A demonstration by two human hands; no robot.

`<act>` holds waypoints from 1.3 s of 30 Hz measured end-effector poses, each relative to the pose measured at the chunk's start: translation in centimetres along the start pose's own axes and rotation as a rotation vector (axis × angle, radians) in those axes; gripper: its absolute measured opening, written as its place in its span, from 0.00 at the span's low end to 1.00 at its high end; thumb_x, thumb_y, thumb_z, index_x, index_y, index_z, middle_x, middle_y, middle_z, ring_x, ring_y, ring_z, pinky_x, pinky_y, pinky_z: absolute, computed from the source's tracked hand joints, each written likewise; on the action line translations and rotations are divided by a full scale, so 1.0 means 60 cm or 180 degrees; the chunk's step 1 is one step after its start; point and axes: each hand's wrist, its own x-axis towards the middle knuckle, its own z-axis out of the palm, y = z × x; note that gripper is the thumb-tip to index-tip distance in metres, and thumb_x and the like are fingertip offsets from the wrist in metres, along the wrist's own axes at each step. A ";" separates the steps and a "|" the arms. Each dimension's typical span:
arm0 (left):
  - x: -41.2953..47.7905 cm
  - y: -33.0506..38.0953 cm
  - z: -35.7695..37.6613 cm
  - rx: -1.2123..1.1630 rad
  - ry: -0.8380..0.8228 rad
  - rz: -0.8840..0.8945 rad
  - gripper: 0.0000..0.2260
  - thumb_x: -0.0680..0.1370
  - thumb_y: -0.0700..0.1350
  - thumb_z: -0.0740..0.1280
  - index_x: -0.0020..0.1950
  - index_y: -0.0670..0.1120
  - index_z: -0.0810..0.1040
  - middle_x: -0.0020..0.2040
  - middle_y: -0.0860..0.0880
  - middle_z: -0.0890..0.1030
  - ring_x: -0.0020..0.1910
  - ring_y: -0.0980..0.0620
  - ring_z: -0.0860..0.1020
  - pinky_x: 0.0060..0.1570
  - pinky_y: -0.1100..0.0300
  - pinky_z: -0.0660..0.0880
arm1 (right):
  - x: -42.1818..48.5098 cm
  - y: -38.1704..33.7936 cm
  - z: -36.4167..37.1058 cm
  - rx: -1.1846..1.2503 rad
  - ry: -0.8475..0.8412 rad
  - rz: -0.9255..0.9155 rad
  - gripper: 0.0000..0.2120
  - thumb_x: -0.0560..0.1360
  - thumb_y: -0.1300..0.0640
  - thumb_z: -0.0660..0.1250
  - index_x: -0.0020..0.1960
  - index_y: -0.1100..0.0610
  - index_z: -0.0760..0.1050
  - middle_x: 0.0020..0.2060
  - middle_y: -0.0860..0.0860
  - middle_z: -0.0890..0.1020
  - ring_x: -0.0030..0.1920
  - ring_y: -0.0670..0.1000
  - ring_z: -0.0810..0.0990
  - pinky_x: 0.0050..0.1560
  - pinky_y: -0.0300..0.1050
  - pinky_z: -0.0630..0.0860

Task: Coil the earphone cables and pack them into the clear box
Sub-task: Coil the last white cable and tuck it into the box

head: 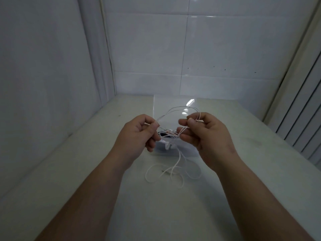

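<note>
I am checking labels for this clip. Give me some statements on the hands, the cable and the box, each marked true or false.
1. The left hand and the right hand both pinch the thin white earphone cable. True.
2. All of that cable is already coiled inside the clear plastic box. False: loose loops of it lie on the pale table in front of the box.
3. The box already has dark and white cables in it. True.
4. The right hand grips the cable's metal plug. False: the plug lies on the table among the loose loops.
</note>
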 end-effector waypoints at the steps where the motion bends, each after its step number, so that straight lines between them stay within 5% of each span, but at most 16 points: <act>1: 0.000 0.000 0.001 -0.0048 -0.0034 -0.0026 0.07 0.80 0.40 0.63 0.42 0.45 0.76 0.32 0.44 0.80 0.27 0.48 0.75 0.28 0.57 0.72 | -0.001 -0.001 0.002 0.0105 -0.0032 0.0063 0.04 0.78 0.67 0.62 0.49 0.63 0.76 0.41 0.55 0.87 0.42 0.55 0.86 0.38 0.40 0.81; 8: -0.003 0.002 0.006 -0.0145 -0.0247 -0.0188 0.07 0.80 0.39 0.62 0.43 0.43 0.74 0.37 0.39 0.81 0.29 0.47 0.78 0.30 0.55 0.76 | -0.003 0.005 0.013 0.1016 -0.0348 0.0337 0.07 0.79 0.67 0.59 0.47 0.61 0.75 0.38 0.55 0.85 0.38 0.50 0.85 0.36 0.38 0.81; 12: 0.004 -0.008 0.004 0.0407 0.0130 -0.0042 0.08 0.78 0.40 0.65 0.40 0.46 0.76 0.28 0.49 0.79 0.25 0.54 0.73 0.28 0.61 0.70 | 0.003 -0.010 -0.005 0.1379 -0.0278 0.0173 0.08 0.80 0.63 0.59 0.46 0.59 0.75 0.35 0.52 0.84 0.33 0.47 0.83 0.34 0.38 0.79; 17: 0.011 -0.011 -0.009 0.0847 0.0841 0.0199 0.09 0.75 0.46 0.71 0.36 0.45 0.79 0.25 0.53 0.75 0.28 0.56 0.72 0.32 0.62 0.68 | 0.012 -0.013 -0.037 -0.0132 0.0109 -0.0086 0.11 0.81 0.60 0.60 0.44 0.58 0.79 0.24 0.49 0.69 0.22 0.46 0.65 0.25 0.38 0.63; 21: 0.016 -0.011 -0.021 0.0842 0.1145 0.0228 0.10 0.76 0.47 0.69 0.38 0.43 0.77 0.29 0.44 0.75 0.28 0.56 0.72 0.36 0.57 0.71 | 0.017 -0.007 -0.048 -0.2991 -0.0055 -0.0471 0.11 0.79 0.51 0.63 0.42 0.53 0.81 0.26 0.48 0.75 0.26 0.46 0.71 0.28 0.39 0.66; 23: 0.016 -0.010 -0.023 0.0719 0.1272 0.0192 0.10 0.77 0.47 0.68 0.39 0.44 0.76 0.27 0.47 0.73 0.24 0.55 0.71 0.34 0.56 0.72 | 0.017 0.000 -0.051 -0.3605 -0.0441 -0.0293 0.11 0.77 0.48 0.65 0.43 0.53 0.80 0.30 0.49 0.77 0.31 0.48 0.74 0.34 0.41 0.69; 28: 0.018 -0.009 -0.023 0.0637 0.1319 0.0255 0.09 0.75 0.47 0.70 0.37 0.45 0.77 0.28 0.48 0.70 0.27 0.53 0.64 0.29 0.60 0.62 | 0.013 0.024 -0.036 -0.3679 -0.1068 -0.0110 0.08 0.70 0.47 0.73 0.42 0.51 0.80 0.29 0.45 0.74 0.29 0.43 0.71 0.33 0.38 0.68; 33: 0.016 -0.006 -0.019 -0.0460 0.0827 -0.0232 0.09 0.77 0.40 0.66 0.38 0.40 0.76 0.28 0.47 0.64 0.26 0.52 0.59 0.22 0.66 0.55 | 0.011 0.038 -0.022 -0.3455 -0.1260 -0.0171 0.07 0.71 0.50 0.73 0.42 0.54 0.80 0.31 0.46 0.75 0.30 0.42 0.71 0.35 0.37 0.69; 39: 0.017 0.000 -0.021 -0.0908 0.0869 -0.0242 0.12 0.81 0.40 0.61 0.37 0.41 0.74 0.29 0.46 0.66 0.25 0.54 0.62 0.21 0.65 0.56 | -0.003 0.043 -0.007 -0.3712 -0.2114 0.0149 0.14 0.64 0.49 0.80 0.47 0.49 0.82 0.35 0.45 0.76 0.32 0.41 0.72 0.33 0.32 0.68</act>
